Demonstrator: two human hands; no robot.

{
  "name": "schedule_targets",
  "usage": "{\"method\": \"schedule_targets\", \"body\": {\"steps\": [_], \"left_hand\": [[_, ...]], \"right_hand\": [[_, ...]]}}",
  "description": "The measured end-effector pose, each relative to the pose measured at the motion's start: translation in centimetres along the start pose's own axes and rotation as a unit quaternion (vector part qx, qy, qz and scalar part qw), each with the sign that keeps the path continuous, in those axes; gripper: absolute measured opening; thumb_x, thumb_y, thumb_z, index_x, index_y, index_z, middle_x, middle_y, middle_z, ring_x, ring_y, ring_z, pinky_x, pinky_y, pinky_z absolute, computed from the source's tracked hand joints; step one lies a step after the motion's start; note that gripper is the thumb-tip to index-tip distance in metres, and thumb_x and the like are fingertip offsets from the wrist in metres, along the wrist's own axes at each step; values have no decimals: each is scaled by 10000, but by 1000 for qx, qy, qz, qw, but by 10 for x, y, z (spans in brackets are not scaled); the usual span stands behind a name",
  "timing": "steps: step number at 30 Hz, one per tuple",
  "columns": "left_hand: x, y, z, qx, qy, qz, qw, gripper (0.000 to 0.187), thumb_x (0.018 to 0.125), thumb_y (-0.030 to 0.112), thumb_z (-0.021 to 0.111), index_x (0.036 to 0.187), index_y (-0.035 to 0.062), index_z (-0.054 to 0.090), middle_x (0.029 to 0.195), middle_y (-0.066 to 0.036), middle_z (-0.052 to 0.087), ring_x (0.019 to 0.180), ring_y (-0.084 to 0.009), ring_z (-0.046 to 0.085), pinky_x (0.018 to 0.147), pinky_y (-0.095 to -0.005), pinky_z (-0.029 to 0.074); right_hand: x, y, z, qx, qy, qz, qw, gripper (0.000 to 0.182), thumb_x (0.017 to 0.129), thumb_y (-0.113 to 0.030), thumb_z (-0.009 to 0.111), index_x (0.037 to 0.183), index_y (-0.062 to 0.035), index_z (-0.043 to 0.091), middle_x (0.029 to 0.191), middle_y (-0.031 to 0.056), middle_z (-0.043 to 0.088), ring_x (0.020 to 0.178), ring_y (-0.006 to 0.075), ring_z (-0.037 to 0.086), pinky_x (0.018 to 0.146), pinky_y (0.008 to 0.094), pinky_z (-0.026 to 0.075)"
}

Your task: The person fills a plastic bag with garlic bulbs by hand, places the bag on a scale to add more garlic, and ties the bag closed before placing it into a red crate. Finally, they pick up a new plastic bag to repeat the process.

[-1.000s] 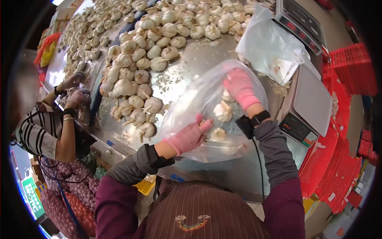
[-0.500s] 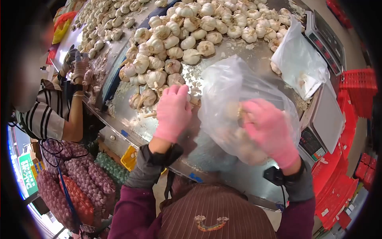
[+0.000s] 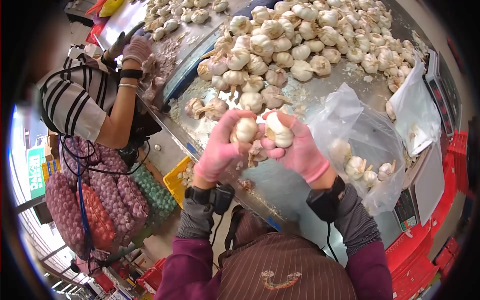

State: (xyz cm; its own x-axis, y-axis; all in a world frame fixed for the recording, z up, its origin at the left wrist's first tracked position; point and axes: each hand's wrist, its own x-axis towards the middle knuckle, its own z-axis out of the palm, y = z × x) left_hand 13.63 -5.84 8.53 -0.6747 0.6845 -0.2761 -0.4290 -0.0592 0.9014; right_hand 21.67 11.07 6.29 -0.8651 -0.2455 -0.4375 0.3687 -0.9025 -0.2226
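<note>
Both hands wear pink gloves and are raised together over the steel table (image 3: 280, 185). My left hand (image 3: 220, 150) grips a garlic bulb (image 3: 244, 130). My right hand (image 3: 297, 150) holds another garlic bulb (image 3: 277, 132), and a third bulb (image 3: 257, 151) is pinched between the two hands. To the right lies a clear plastic bag (image 3: 367, 145) with several garlic bulbs inside, not held by either hand. A large heap of loose garlic (image 3: 300, 40) covers the table beyond my hands.
A second clear bag (image 3: 417, 112) and a weighing scale (image 3: 427, 187) stand at the right, with red crates (image 3: 425, 255) beyond. Another person in a striped shirt (image 3: 75, 100) works at the left, gloved hands on the table. Red mesh sacks of garlic (image 3: 85, 200) sit below.
My right hand has come out of the bag and my left hand has left the heap; both now hold garlic bulbs together. The bag lies released at the right.
</note>
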Motion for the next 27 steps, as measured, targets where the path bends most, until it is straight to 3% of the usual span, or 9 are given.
{"method": "schedule_targets", "body": {"steps": [5, 10, 12, 13, 17, 19, 22, 25, 27], "left_hand": [[-7, 6, 59, -9, 19, 7, 1000, 275, 727, 137, 658, 952, 3, 575, 817, -21, 575, 705, -95, 539, 639, -205, 441], [12, 19, 183, -34, -198, -39, 979, 238, 759, 174, 671, 885, 5, 560, 801, -54, 583, 704, -122, 568, 632, -244, 450], [35, -26, 235, 138, -224, 29, 964, 327, 760, 204, 694, 962, -10, 551, 919, -159, 582, 846, -275, 595, 740, -342, 477], [52, -55, 253, 254, -167, 217, 928, 306, 777, 242, 685, 935, 14, 556, 903, -151, 585, 821, -250, 585, 715, -336, 477], [91, -141, 254, 458, -137, 135, 868, 283, 781, 211, 642, 973, 16, 568, 986, -185, 555, 908, -350, 559, 825, -406, 467], [81, -130, 238, 463, -156, 272, 829, 262, 757, 166, 644, 963, 23, 568, 994, -181, 558, 914, -357, 555, 824, -423, 465], [61, -55, 185, 474, -20, 441, 762, 258, 674, 22, 639, 921, 42, 566, 1016, -162, 572, 935, -357, 546, 801, -445, 461], [71, -18, 72, 719, 247, 146, 633, 315, 699, 34, 611, 1008, 46, 553, 1028, -204, 581, 935, -392, 561, 792, -451, 470], [80, -21, 18, 687, 253, -50, 679, 339, 724, 113, 619, 1046, 34, 552, 1047, -234, 577, 970, -433, 555, 830, -459, 471]], "right_hand": [[-44, 11, 12, 35, -18, -116, 993, 231, 867, -255, 579, 1015, -86, 527, 834, 41, 558, 551, 105, 492, 439, 204, 343], [-163, -32, -1, -42, 45, -312, 948, 228, 851, -250, 567, 990, -70, 540, 834, 35, 555, 568, 110, 503, 473, 225, 368], [-182, -49, -50, -237, 283, -485, 793, 250, 851, -240, 558, 995, -36, 577, 861, 93, 570, 711, 174, 550, 634, 286, 434], [-187, -54, -74, -317, 384, -546, 674, 264, 852, -236, 554, 997, -19, 595, 875, 122, 578, 782, 206, 573, 714, 317, 467], [-199, -50, -164, -491, 497, -414, 584, 269, 815, -187, 588, 1012, -6, 610, 896, 149, 585, 823, 276, 581, 777, 334, 474], [-194, -35, -188, -737, 423, -384, 361, 267, 772, -107, 616, 1015, 3, 614, 907, 130, 602, 872, 306, 590, 810, 353, 480], [-181, -32, -82, -675, 412, -477, 383, 274, 747, -42, 621, 1016, 8, 615, 890, 127, 614, 873, 317, 605, 815, 368, 489], [-110, -23, -10, -644, 162, -451, 596, 214, 768, 27, 582, 974, 1, 636, 914, 151, 623, 841, 304, 624, 718, 341, 507], [-26, -11, -7, -723, 163, -410, 532, 233, 752, -43, 598, 985, -30, 595, 968, 117, 603, 903, 328, 587, 780, 385, 491]]}}
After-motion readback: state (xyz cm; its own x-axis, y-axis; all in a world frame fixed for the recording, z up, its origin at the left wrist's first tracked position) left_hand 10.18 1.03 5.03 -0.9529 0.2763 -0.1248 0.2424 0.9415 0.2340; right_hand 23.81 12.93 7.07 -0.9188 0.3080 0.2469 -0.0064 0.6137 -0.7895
